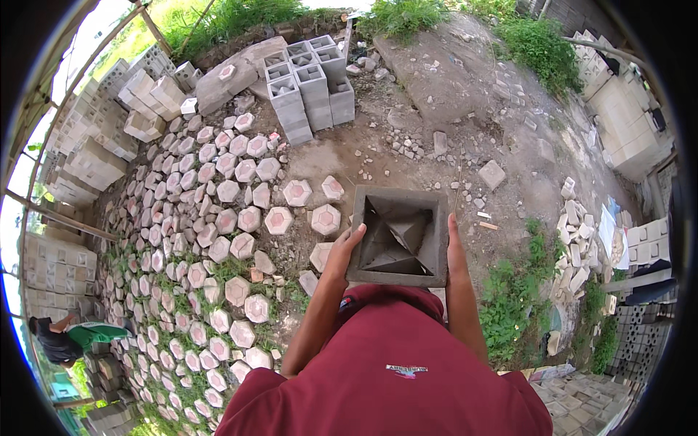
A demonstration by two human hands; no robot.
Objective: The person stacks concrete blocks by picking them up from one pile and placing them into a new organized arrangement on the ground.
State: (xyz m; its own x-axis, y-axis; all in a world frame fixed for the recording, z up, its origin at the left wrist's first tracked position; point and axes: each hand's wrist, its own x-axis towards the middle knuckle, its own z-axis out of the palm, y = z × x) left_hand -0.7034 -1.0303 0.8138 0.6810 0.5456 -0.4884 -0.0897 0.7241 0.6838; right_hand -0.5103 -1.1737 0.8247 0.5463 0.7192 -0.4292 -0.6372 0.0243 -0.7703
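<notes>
A grey square concrete ventilation block (436,240), with slanted fins crossing its hollow middle, is held out in front of my chest. My left hand (347,251) presses against its left side with the thumb at the edge. Against the right side lies my right hand (456,254), and most of its fingers are hidden by the block. Ahead and a little left stands a stack of similar grey blocks (313,94), piled in columns on the ground.
Hexagonal pavers (278,220) with pinkish centres cover the ground on the left. Block stacks (94,152) line the left edge, where another person (73,338) is seen. Rubble (574,247) and weeds (509,305) lie at right. A loose square block (492,174) sits ahead right.
</notes>
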